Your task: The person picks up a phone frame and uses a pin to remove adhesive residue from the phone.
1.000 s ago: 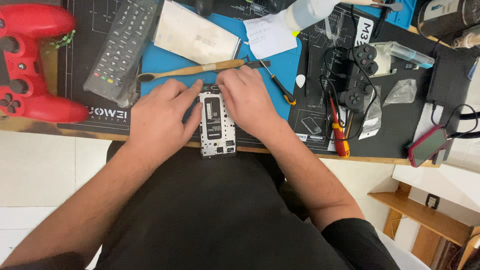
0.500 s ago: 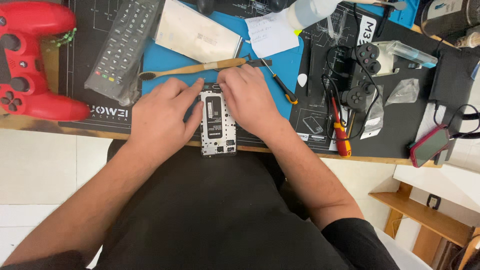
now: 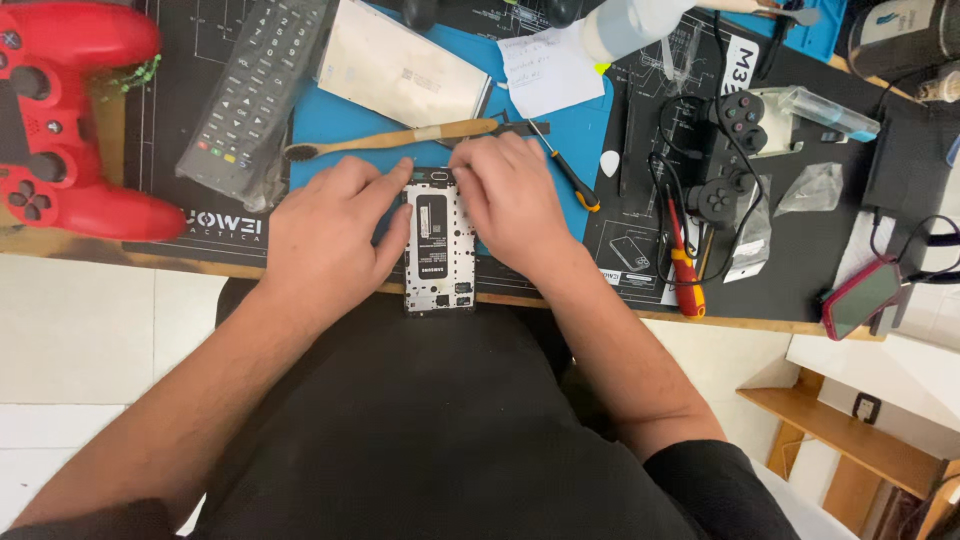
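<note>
An opened phone (image 3: 438, 245) with its back cover off lies lengthwise at the near edge of the workbench, its black battery and white frame showing. My left hand (image 3: 325, 235) holds the phone's left side, fingers reaching to its top corner. My right hand (image 3: 512, 200) presses on the phone's right side and top edge. Both hands grip the phone between them. Just beyond my fingers lies a wooden brush (image 3: 395, 138) on a blue mat (image 3: 340, 118).
A red game controller (image 3: 60, 120) sits far left, a remote control (image 3: 258, 90) beside it. A yellow-handled screwdriver (image 3: 570, 170) and a red screwdriver (image 3: 685, 268) lie to the right, with black controller parts (image 3: 725, 150), plastic bags and a red-cased phone (image 3: 860, 298).
Both hands stay on the phone; the fingers have shifted slightly along its top edge. Nothing else moved.
</note>
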